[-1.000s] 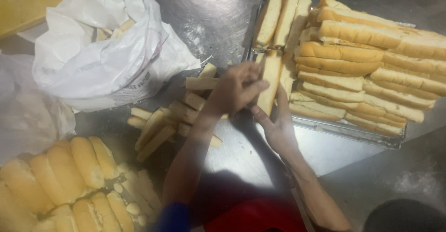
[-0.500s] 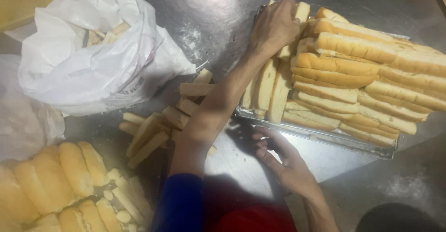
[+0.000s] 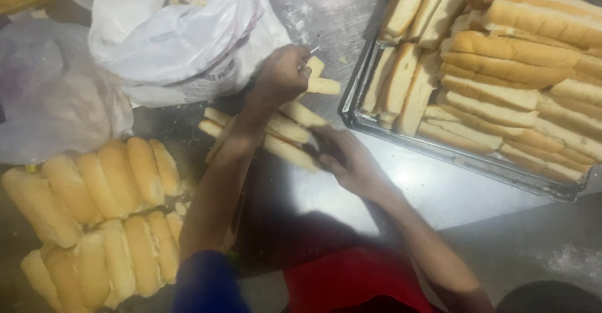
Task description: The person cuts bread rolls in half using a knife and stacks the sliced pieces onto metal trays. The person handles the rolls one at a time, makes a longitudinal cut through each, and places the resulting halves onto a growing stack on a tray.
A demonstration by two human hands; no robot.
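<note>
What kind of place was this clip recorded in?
Probably a bakery or commercial food-prep kitchen. A steel worktop holds a wire tray stacked with sliced bread rolls, joined batches of uncut rolls, and cut bread strips under both hands, beside a white plastic bag.

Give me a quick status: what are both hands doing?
Left hand closed on thin metal tool, over cut bread strips. Right hand resting on strips. Tray of rolls alongside, nothing blocking.

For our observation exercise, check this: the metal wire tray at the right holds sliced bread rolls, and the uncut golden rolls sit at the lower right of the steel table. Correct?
Not quite. The head view shows the uncut golden rolls at the lower left of the steel table, not the lower right. The metal wire tray at the right does hold sliced bread rolls.
</note>
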